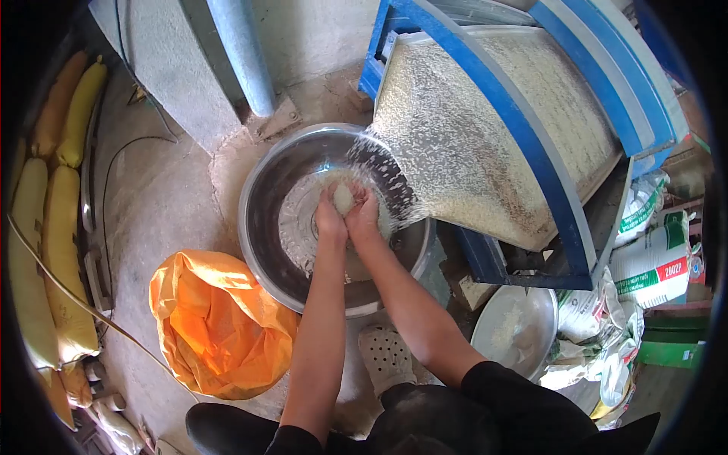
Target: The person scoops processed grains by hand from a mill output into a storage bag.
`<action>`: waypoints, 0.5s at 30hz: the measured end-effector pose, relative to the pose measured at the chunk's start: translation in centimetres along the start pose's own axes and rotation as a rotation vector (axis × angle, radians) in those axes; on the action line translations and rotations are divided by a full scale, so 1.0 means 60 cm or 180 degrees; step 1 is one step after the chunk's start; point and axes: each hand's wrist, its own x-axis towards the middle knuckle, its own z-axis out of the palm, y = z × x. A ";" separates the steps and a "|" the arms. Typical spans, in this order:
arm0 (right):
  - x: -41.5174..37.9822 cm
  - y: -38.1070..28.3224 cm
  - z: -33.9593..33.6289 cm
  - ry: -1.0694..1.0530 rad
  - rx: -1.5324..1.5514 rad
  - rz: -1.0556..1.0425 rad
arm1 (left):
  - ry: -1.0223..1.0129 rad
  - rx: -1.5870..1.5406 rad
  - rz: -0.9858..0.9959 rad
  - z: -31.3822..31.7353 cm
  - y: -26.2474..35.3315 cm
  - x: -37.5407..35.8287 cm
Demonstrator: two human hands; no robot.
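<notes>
My left hand (329, 216) and my right hand (363, 214) are cupped side by side inside a wide metal basin (262, 262). A small heap of pale grain, which looks like rice (343, 199), rests in the hollow between them. Beneath the hands, more grain lies on the basin's floor. From the upper right, loose grains spill over the lip of a sloping tray (470, 144) in a blue-framed machine (523, 136) and drop into the basin.
An open orange sack (220, 326) stands at the basin's lower left. A second metal bowl (516, 330) with some grain sits at lower right, near printed bags (648, 262). Full yellow sacks (62, 258) line the left. A blue pipe (243, 57) rises behind.
</notes>
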 end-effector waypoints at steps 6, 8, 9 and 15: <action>-0.106 -0.020 0.022 -0.0357 -0.0463 0.0155 | 0.0281 0.0147 0.0036 -0.009 0.025 -0.038; -0.146 -0.019 0.036 -0.0398 -0.0560 0.0212 | -0.0003 0.0168 0.0194 0.009 0.061 -0.095; -0.168 -0.018 0.044 -0.0434 -0.0659 0.0276 | -0.0022 0.0155 0.0199 0.008 0.072 -0.113; -0.322 0.059 0.090 -0.1099 -0.0708 0.1001 | -0.0968 -0.1626 0.0690 -0.060 0.175 -0.234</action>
